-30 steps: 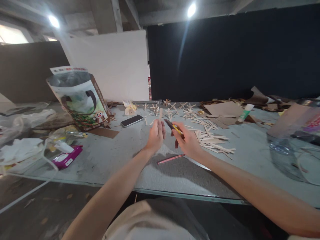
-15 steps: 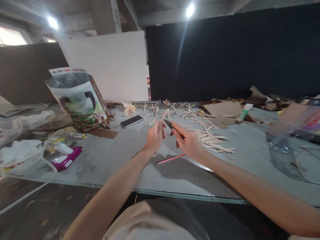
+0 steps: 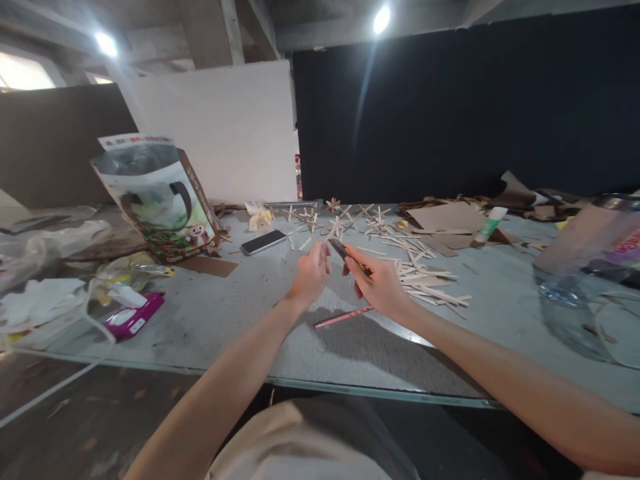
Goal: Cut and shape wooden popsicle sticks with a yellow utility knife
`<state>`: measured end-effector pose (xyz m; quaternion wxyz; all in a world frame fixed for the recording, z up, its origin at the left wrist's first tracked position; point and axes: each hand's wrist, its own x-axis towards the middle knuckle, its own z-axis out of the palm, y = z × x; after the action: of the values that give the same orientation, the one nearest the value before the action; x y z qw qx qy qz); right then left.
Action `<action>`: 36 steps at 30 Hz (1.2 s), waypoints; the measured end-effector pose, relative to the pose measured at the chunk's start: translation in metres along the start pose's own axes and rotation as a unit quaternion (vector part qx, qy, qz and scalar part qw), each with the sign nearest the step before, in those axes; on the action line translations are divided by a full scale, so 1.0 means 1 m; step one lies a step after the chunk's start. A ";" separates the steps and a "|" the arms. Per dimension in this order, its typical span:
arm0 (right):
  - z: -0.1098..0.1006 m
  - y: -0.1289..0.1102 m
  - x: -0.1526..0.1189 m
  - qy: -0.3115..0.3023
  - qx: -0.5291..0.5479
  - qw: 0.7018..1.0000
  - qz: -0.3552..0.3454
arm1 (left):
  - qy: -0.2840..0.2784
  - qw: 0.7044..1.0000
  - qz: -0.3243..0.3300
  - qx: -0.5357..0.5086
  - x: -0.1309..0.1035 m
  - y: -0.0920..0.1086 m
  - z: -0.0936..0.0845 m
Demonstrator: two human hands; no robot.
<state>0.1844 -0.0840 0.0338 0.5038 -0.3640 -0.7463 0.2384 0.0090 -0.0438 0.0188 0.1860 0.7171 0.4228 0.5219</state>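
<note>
My right hand (image 3: 377,279) is closed around a utility knife (image 3: 361,265) with a dark and yellow handle. The knife's dark tip points up and left toward my left hand (image 3: 311,272), whose fingers are pinched together. A thin pale wooden stick (image 3: 331,231) shows just above those fingertips and seems to be held in them. Both hands are above the table, close together. Below them lies a pink pencil (image 3: 343,317), its right end by my right wrist. A pile of pale wooden sticks (image 3: 425,280) spreads beyond my right hand.
Glued-looking crossed sticks (image 3: 350,213) lie at the back. A phone (image 3: 263,243), a large printed bag (image 3: 160,207) and a purple wipes pack (image 3: 136,316) are left. Cardboard (image 3: 445,219), a glue stick (image 3: 490,225) and a clear plastic container (image 3: 565,313) stand right. The glass table edge (image 3: 350,392) is near me.
Hardly anything differs. My hands stay in nearly the same place, with slight shifts of the fingers and the knife.
</note>
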 end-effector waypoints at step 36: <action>0.013 -0.028 0.000 -0.050 0.318 0.919 0.230 | 0.032 0.996 -0.013 0.084 -0.009 0.006 0.005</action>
<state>0.1643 -0.1015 0.0490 0.4863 -0.3340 -0.5513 0.5900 0.0153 -0.0529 0.0157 0.1183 0.7078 0.4799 0.5047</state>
